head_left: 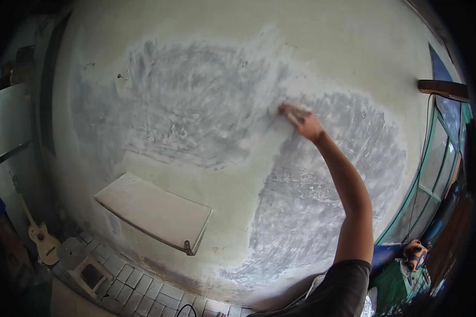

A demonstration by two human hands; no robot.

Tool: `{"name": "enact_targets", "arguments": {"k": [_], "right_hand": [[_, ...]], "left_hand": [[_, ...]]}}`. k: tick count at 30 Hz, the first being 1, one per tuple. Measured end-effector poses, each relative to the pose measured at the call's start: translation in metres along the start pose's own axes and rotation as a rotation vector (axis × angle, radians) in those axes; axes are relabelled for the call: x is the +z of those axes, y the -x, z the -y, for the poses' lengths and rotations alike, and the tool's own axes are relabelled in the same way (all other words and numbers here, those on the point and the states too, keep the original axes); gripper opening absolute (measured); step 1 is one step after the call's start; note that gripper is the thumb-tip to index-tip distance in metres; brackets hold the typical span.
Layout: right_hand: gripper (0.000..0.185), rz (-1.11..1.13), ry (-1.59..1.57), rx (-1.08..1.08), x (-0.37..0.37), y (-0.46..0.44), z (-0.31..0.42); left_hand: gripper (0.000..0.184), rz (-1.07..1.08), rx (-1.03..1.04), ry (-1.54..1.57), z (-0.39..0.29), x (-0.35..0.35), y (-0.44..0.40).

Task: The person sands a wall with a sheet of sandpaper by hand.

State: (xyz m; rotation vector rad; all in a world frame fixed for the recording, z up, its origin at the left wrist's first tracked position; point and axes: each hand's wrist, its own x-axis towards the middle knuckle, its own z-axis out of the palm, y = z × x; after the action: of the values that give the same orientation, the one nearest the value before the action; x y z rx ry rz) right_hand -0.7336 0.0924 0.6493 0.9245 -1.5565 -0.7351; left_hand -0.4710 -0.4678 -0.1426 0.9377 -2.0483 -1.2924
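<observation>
My right hand [300,119] is raised against the wall [195,90], at the upper edge between two grey, sanded-looking patches. Its fingers are bent together and blurred by motion; whatever they hold against the surface is too small and smeared to name. Pale green paint surrounds the rough grey areas, and whitish smears show around the fingers. No part of my left hand appears in the picture.
A white wall-mounted shelf [153,208] juts out at lower left. A guitar [43,243] and a small stool [90,274] stand on the tiled floor. An orange power tool [416,254] lies at lower right, near a green-framed window [433,169]. A wooden beam [443,90] protrudes upper right.
</observation>
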Motion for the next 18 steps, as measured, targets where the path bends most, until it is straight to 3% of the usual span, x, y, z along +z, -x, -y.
{"name": "enact_targets", "arguments": {"k": [1, 2, 3, 6, 9, 11, 12, 14, 15, 17, 18], "right_hand": [[0.041, 0.040, -0.005, 0.170, 0.000, -0.003, -0.008], [0.039, -0.085, 0.067, 0.332, -0.010, -0.022, -0.005], [0.039, -0.078, 0.072, 0.336, -0.007, -0.029, 0.015], [0.036, 0.106, -0.321, 0.592, -0.009, -0.027, 0.056], [0.034, 0.182, -0.506, 0.532, -0.012, -0.027, 0.046], [0.038, -0.091, 0.000, 0.280, 0.000, -0.030, 0.018], [0.038, -0.086, -0.003, 0.287, 0.009, -0.020, 0.027], [0.042, -0.105, 0.045, -0.004, 0.019, -0.014, 0.049], [0.042, -0.116, 0.047, -0.006, 0.018, -0.017, 0.038], [0.041, 0.102, -0.174, 0.660, -0.005, -0.026, 0.013], [0.039, -0.167, 0.028, 0.535, -0.006, -0.031, 0.011]], "left_hand": [[0.043, 0.000, 0.002, -0.003, -0.001, -0.001, -0.002], [0.043, 0.000, 0.004, -0.005, -0.001, 0.000, -0.003], [0.043, 0.004, 0.003, -0.005, 0.000, -0.001, -0.003], [0.043, 0.019, 0.008, -0.006, 0.000, 0.002, -0.006], [0.043, 0.024, 0.024, -0.003, 0.000, 0.002, -0.010], [0.043, 0.025, 0.028, -0.006, 0.001, -0.002, -0.009], [0.043, 0.028, 0.029, -0.008, 0.001, -0.003, -0.010], [0.043, 0.031, 0.031, -0.009, 0.001, -0.004, -0.010], [0.043, 0.032, 0.027, -0.011, 0.001, -0.004, -0.009], [0.043, 0.029, 0.026, -0.017, 0.002, -0.005, -0.009], [0.043, 0.035, 0.024, -0.020, 0.003, -0.005, -0.006]]}}
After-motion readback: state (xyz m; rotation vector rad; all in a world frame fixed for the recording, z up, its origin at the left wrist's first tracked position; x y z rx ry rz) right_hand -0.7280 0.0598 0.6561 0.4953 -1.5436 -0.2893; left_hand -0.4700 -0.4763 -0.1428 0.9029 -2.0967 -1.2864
